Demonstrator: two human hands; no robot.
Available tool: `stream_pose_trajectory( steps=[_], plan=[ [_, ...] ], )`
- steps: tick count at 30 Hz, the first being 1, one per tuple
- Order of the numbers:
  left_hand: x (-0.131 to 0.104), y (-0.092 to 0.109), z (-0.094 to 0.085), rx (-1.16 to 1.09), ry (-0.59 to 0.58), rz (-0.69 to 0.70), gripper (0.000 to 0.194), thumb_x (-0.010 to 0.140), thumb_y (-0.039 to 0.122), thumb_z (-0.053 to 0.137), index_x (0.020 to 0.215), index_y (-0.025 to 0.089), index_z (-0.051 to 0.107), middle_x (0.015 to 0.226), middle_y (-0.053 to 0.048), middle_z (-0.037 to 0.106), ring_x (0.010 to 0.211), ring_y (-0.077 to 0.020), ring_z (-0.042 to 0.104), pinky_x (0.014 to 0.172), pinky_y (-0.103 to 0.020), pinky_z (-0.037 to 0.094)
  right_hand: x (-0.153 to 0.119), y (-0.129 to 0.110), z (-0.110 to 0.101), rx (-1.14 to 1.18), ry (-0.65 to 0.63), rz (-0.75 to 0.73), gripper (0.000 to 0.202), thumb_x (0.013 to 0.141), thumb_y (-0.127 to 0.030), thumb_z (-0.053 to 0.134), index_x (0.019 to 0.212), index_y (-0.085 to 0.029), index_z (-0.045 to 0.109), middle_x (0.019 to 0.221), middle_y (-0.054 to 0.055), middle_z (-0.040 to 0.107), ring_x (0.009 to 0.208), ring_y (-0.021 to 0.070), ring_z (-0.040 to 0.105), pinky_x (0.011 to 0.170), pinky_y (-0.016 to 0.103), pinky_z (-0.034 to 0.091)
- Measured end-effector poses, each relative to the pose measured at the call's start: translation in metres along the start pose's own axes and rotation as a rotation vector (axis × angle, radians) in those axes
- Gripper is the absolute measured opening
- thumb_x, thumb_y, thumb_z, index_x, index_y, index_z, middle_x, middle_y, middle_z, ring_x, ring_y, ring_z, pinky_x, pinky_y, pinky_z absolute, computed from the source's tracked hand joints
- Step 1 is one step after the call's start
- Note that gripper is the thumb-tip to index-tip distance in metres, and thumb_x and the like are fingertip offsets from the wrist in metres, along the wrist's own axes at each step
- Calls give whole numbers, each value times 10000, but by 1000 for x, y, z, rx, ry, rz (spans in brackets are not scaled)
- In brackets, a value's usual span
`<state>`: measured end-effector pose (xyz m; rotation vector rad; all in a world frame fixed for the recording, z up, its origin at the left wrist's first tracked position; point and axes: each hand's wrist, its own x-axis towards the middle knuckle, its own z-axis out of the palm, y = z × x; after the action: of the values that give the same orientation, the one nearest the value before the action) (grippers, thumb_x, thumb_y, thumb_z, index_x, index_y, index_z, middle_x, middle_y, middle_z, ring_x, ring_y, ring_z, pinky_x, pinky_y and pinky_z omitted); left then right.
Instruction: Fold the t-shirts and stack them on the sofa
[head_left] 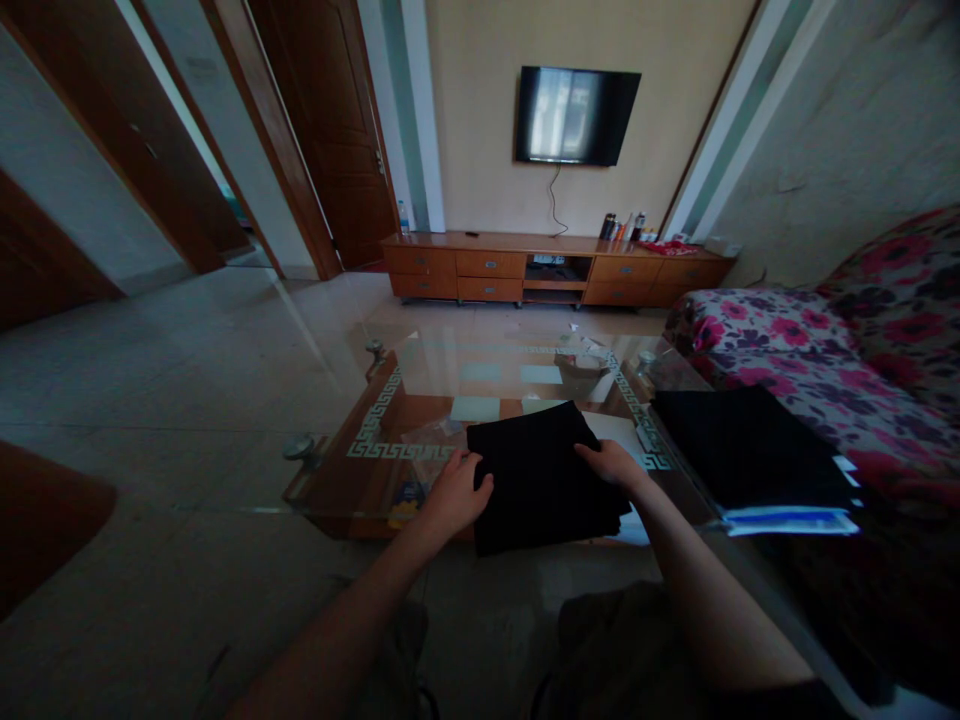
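Note:
A folded piece of black cloth lies at the near edge of the glass coffee table, its layers uneven at the lower right corner. My left hand is closed at its left edge, fingertips against the fabric. At the right edge my right hand grips the same cloth, thumb on top and the other fingers hidden beneath. To the right sits a larger black folded stack, with a white and blue packet showing under its near side.
A flowered sofa runs along the right. Clear plastic and a dark and yellow packet show at the table's left part. Ahead, a low wooden cabinet with bottles stands below a wall television.

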<state>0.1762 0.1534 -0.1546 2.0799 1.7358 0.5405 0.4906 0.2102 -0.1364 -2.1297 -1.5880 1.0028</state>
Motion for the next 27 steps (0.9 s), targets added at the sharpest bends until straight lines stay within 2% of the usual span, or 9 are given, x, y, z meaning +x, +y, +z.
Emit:
stream_pose_trajectory(
  steps=[3,6,9,12,17,20,22,24,27],
  plan=[
    [-14,9,-11,87,16,-19,293,980,378,501,1147,191,652,1163,-117,662,1070,-231,646,959,-329,482,-12,-10,6,-193,119,53,535,963,-546,549,1172,-69,675,1190,288,689,1227,399,627,1025,478,467],
    [-18,17,-16,188,-3,-64,263,990,383,488,1087,213,663,1085,-101,706,1007,-237,670,861,-325,499,-29,-24,8,-435,204,72,567,1018,-581,411,1258,-114,624,1197,257,688,1165,373,666,980,479,494],
    [-15,18,-18,242,-53,-89,303,1006,392,450,1050,220,695,1037,-101,736,973,-250,696,815,-331,505,-45,-41,-14,-568,281,-17,578,1035,-603,331,1263,-145,600,1105,217,712,1061,346,706,898,434,521],
    [-13,15,-14,268,-80,-58,345,1011,402,433,1047,216,723,1062,-114,744,995,-258,704,840,-341,509,-55,-55,-66,-673,377,-116,629,1010,-678,329,1235,-160,607,1046,199,714,982,336,714,801,384,510],
    [-15,14,-6,303,-130,-8,398,1014,428,406,1086,211,732,1112,-142,725,1007,-273,699,855,-372,521,-60,-60,-181,-866,504,-251,689,966,-755,390,1238,-173,640,968,191,716,860,301,691,677,342,386],
    [-15,16,-6,322,-129,22,390,1010,425,404,1115,208,711,1113,-147,708,1019,-276,689,866,-384,520,-58,-48,-242,-951,623,-266,829,923,-831,307,1291,-170,647,1005,230,705,836,278,657,666,365,310],
    [-15,18,-7,331,-128,42,355,999,407,430,1141,208,687,1126,-143,696,1015,-270,683,864,-379,521,-55,-35,-277,-960,647,-221,928,844,-902,305,1302,-176,657,1086,251,691,868,266,641,672,366,283],
    [-14,19,-7,334,-131,57,326,991,393,446,1146,212,669,1118,-134,690,1009,-267,680,856,-374,523,-50,-19,-307,-943,686,-159,987,778,-948,317,1292,-187,677,1134,268,679,870,261,626,679,375,264],
    [-13,18,-7,336,-133,71,294,986,390,456,1113,218,657,1103,-122,687,1002,-267,678,846,-374,525,-41,7,-338,-896,714,-132,1014,772,-947,336,1268,-143,704,1101,299,680,799,235,602,685,383,249]
  ],
)
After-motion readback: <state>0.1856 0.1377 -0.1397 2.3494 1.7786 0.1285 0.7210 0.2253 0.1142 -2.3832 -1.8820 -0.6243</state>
